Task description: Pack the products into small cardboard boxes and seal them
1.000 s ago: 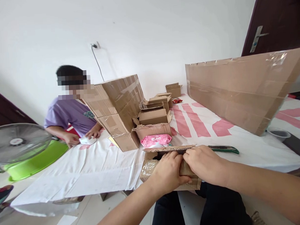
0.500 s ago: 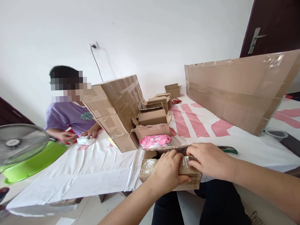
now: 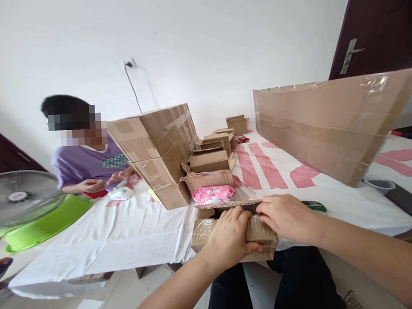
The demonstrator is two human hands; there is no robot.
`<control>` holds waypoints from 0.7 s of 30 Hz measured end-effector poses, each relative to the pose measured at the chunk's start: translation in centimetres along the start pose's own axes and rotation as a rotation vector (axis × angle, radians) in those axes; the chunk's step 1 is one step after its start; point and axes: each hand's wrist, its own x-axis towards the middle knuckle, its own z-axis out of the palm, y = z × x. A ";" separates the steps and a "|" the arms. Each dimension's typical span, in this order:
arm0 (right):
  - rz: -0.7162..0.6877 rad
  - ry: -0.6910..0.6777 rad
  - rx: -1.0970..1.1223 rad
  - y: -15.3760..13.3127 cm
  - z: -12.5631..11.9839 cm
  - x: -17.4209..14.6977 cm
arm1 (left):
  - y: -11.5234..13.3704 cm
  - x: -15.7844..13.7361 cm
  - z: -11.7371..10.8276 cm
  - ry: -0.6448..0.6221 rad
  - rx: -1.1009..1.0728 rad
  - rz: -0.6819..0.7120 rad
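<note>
White wall (image 3: 204,45), dark door (image 3: 381,24), sheet-covered table (image 3: 127,231), seemingly pale floor (image 3: 106,295)

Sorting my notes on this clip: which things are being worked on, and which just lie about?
In hand:
left hand
right hand
small taped brown cardboard box

Lying about:
pink packet
green-handled cutter
large flat cardboard sheet
green plastic basin
stacked taped cartons

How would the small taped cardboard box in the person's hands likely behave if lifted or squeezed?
The cardboard box looks crumpled and soft-walled, so it would probably give under a squeeze. Its glossy tape wrap may be a little slippery. Both the left hand and right hand grip it at the table edge, and it seems light.
</note>
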 end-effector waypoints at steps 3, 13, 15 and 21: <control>-0.002 -0.074 -0.030 0.0 -0.3 -0.2 | 0.0 0.0 0.0 0.008 0.012 0.013; -0.075 -0.027 -0.233 -0.9 1.5 0.3 | 0.0 -0.2 0.4 0.033 0.045 0.034; -0.072 -0.015 -0.194 -0.5 1.7 0.2 | 0.1 -0.4 0.4 0.016 0.045 0.030; -0.032 0.012 -0.005 0.0 0.4 -0.8 | 0.2 -0.4 0.3 0.017 0.030 0.014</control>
